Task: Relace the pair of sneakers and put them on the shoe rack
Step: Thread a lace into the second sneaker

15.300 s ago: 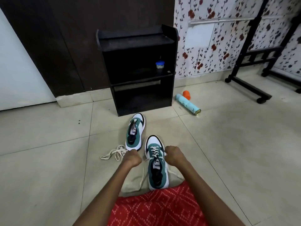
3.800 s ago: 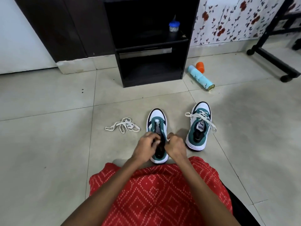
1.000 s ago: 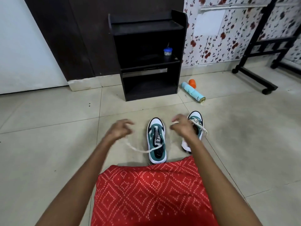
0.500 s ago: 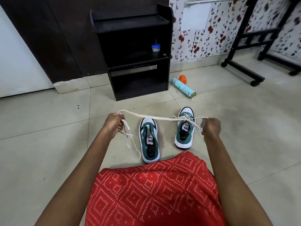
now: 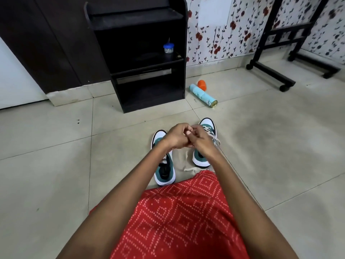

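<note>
Two green-and-white sneakers stand side by side on the tiled floor in front of my knees. The left sneaker [image 5: 165, 171] has no lace in it. The right sneaker [image 5: 202, 157] is laced. My left hand [image 5: 177, 137] and my right hand [image 5: 200, 140] are pressed together above the gap between the shoes, fingers curled around the loose white shoelace [image 5: 186, 166]. The lace hangs down from my hands and piles on the floor between the shoes. The black shoe rack [image 5: 143, 57] stands against the wall beyond the shoes.
A small blue-lidded jar [image 5: 168, 48] sits on the rack's middle shelf. A light blue spray can [image 5: 203, 95] and an orange cap [image 5: 202, 85] lie on the floor right of the rack. A black wheeled stand [image 5: 276, 71] is at the far right.
My hands were spread wide with the lace stretched between them; now they have come together over the shoes, and the lace hangs down in a bundle.
</note>
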